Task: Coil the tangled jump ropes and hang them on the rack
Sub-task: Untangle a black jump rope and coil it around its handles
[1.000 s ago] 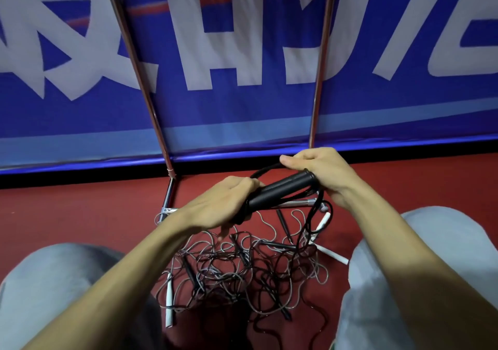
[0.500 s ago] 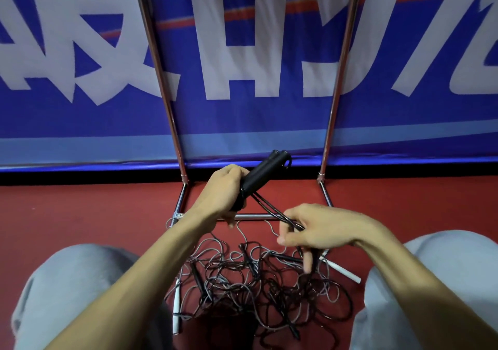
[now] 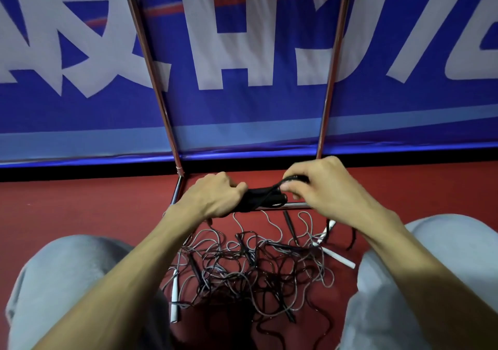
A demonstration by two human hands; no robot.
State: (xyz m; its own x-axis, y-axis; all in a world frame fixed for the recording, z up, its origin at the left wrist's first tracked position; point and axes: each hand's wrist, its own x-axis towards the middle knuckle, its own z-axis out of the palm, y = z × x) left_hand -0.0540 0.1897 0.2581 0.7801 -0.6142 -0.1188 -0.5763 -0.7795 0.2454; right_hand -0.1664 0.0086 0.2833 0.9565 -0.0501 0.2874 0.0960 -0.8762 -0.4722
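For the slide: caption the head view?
Left hand grips black jump-rope handles; right hand pinches its cord, tangled ropes below.

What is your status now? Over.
Left hand grips the black handles; right hand pinches black cord over them. Tangled pile lies on the floor below. Rack stands right behind the hands.

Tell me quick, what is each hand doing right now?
Left hand: grips the black handles.
Right hand: pinches the black cord looped over those handles.
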